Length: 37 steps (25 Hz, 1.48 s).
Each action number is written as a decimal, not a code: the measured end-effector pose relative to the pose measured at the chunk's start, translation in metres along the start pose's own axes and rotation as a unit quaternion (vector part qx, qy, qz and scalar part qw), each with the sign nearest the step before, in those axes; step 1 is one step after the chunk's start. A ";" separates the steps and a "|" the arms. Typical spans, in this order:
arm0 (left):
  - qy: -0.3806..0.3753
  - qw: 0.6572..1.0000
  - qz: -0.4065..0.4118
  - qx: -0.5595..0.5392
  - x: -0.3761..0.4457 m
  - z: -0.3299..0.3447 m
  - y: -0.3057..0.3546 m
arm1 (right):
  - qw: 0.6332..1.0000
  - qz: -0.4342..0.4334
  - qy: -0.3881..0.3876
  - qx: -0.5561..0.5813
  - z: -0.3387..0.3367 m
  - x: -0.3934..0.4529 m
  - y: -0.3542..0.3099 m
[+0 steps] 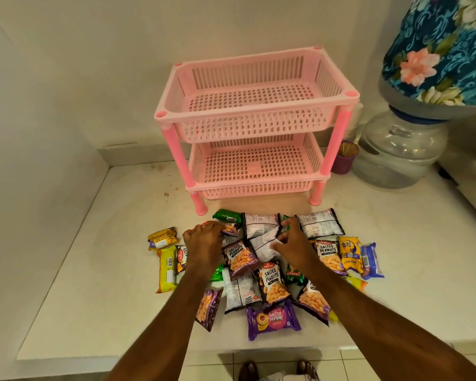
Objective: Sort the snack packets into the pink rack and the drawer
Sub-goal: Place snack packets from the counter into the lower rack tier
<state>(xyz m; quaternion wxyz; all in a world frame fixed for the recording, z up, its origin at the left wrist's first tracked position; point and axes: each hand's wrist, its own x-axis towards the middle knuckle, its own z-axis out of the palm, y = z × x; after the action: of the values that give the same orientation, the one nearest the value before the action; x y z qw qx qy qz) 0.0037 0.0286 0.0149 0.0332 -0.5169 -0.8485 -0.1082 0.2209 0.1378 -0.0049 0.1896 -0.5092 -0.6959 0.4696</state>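
Note:
A two-tier pink rack [256, 105] stands on the white counter, both tiers bare. In front of it lies a heap of snack packets: several salted peanut packets [241, 258], a green packet [227, 215], a purple biscuit pack [272, 320], yellow packs [166, 268] and a blue pack [371, 261]. My left hand [202, 239] rests on the heap's left side, fingers curled on a red and purple packet [228, 229]. My right hand [293, 243] pinches a small green packet [285, 225] and presses on a white-backed packet [264, 243]. No drawer is in view.
A clear water dispenser jar [396, 155] with a floral-covered bottle [440, 50] stands at the right. A small purple cup of sticks [345, 158] sits beside the rack. The counter's front edge [149, 353] is near me; feet show on the tiled floor below.

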 end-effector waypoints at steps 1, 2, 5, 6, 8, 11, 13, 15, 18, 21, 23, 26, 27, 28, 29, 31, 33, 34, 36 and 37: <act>0.016 1.000 -0.013 -0.012 -0.001 -0.003 -0.001 | 1.000 -0.022 -0.007 0.003 -0.004 0.001 -0.001; 0.032 0.999 -0.025 -0.024 -0.002 -0.005 -0.003 | 0.999 -0.044 -0.012 0.014 -0.008 0.003 -0.003; 0.074 0.994 -0.049 -0.067 -0.004 -0.015 -0.004 | 0.995 -0.087 -0.015 0.040 -0.023 0.012 -0.009; 0.083 0.992 -0.053 -0.079 -0.003 -0.018 -0.003 | 0.994 -0.098 -0.014 0.036 -0.028 0.015 -0.012; 0.100 0.989 -0.052 -0.098 0.001 -0.027 0.001 | 0.991 -0.125 -0.027 0.025 -0.035 0.022 -0.022; 0.123 0.982 -0.038 -0.141 0.015 -0.041 0.009 | 0.983 -0.178 -0.032 -0.001 -0.043 0.036 -0.042; 0.138 0.978 -0.015 -0.154 0.030 -0.050 0.012 | 0.971 -0.233 -0.020 -0.046 -0.047 0.047 -0.060; 0.138 0.980 0.006 -0.140 0.047 -0.059 0.014 | 0.952 -0.295 -0.017 -0.082 -0.052 0.059 -0.078; 0.144 0.985 0.033 -0.091 0.073 -0.066 0.015 | 0.931 -0.351 0.018 -0.095 -0.055 0.073 -0.100; 0.162 0.983 0.060 -0.057 0.098 -0.069 0.017 | 0.918 -0.369 0.078 -0.122 -0.053 0.085 -0.116; 0.168 0.982 0.071 -0.037 0.112 -0.070 0.019 | 0.900 -0.384 0.114 -0.174 -0.050 0.094 -0.125; 0.149 0.986 0.078 -0.010 0.131 -0.065 0.023 | 0.876 -0.386 0.132 -0.257 -0.044 0.112 -0.134; 0.134 0.988 0.075 -0.009 0.138 -0.063 0.024 | 0.873 -0.385 0.127 -0.270 -0.041 0.119 -0.135; 0.123 0.990 0.071 -0.007 0.143 -0.060 0.025 | 0.872 -0.384 0.119 -0.278 -0.039 0.125 -0.135; 0.115 0.991 0.067 -0.005 0.148 -0.058 0.027 | 0.872 -0.383 0.109 -0.285 -0.036 0.132 -0.133; 0.107 0.992 0.065 -0.006 0.157 -0.053 0.028 | 0.871 -0.377 0.083 -0.303 -0.031 0.147 -0.131; 0.090 0.994 0.063 -0.008 0.168 -0.048 0.024 | 0.872 -0.363 0.051 -0.326 -0.026 0.161 -0.130; 0.081 0.995 0.061 -0.006 0.173 -0.045 0.021 | 0.871 -0.358 0.040 -0.334 -0.023 0.168 -0.131; 0.067 0.996 0.056 0.003 0.187 -0.039 0.015 | 0.870 -0.353 0.019 -0.343 -0.018 0.184 -0.132; 0.056 0.997 0.056 0.011 0.194 -0.036 0.013 | 0.873 -0.348 0.007 -0.343 -0.015 0.191 -0.133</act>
<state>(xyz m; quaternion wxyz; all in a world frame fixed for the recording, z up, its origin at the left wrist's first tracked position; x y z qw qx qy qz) -0.0770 0.1950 0.0848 0.0929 -0.5564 -0.8161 -0.1256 0.0832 0.3085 0.0734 0.1587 -0.2708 -0.9440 0.1013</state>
